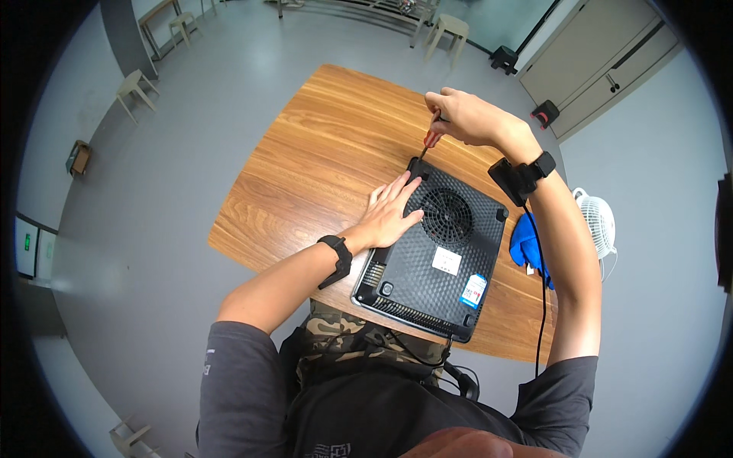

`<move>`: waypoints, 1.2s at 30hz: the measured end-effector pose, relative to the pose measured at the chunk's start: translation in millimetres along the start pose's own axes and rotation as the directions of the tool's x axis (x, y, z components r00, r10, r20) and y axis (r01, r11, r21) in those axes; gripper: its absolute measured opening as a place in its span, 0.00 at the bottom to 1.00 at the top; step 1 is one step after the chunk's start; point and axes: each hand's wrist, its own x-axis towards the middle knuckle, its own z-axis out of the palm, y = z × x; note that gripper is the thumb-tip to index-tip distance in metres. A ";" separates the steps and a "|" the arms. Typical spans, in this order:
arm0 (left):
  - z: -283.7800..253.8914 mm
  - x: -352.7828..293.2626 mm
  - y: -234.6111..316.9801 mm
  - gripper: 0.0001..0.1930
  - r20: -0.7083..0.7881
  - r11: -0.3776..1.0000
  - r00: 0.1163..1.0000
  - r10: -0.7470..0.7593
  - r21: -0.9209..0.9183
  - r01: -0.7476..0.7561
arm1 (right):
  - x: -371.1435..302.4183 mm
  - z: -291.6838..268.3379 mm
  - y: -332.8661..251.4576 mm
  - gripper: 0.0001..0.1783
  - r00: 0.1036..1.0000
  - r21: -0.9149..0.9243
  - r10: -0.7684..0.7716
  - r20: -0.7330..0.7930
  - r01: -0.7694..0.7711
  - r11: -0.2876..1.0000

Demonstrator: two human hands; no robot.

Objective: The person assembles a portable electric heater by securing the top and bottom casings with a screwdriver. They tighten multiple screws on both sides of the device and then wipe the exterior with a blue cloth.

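On the wooden table (305, 145) lies a black induction cooker (427, 259), bottom side up, with a round fan grille (447, 217), corner feet, vent slots and two labels. My left hand (392, 214) rests flat on its left edge, fingers stretched toward the far left corner. Above that corner my right hand (466, 116) is closed around a screwdriver (431, 139) with a red handle. The shaft points down, its tip at the cooker's far left corner. Whether a screw sits under the tip is too small to tell.
A blue cloth (527, 243) lies at the table's right side, and a white fan (596, 221) stands beyond it. A black cable (544, 305) hangs from a device on my right wrist. Stools (447, 34) and a cabinet (603, 61) are farther back.
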 end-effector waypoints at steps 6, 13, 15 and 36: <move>-1.1 -0.5 2.9 0.38 0.007 1.000 1.000 0.003 -0.013 -0.003 | 12.6 9.3 -7.7 0.25 0.953 -0.220 0.300 0.032 -0.286 0.933; -0.6 -1.3 1.2 0.38 -0.001 1.000 1.000 -0.002 -0.012 0.002 | -6.1 9.3 -5.5 0.27 0.986 -0.073 0.054 -0.155 -0.066 0.995; -0.7 -1.3 1.1 0.38 -0.010 1.000 1.000 -0.004 -0.016 0.004 | -4.8 -3.9 -7.4 0.21 0.998 0.017 0.045 0.045 -0.046 0.999; 15.0 1.3 -13.8 0.38 -0.101 0.998 0.993 0.068 0.003 -0.068 | -3.8 19.2 13.6 0.23 0.992 0.061 0.117 -0.047 -0.114 0.992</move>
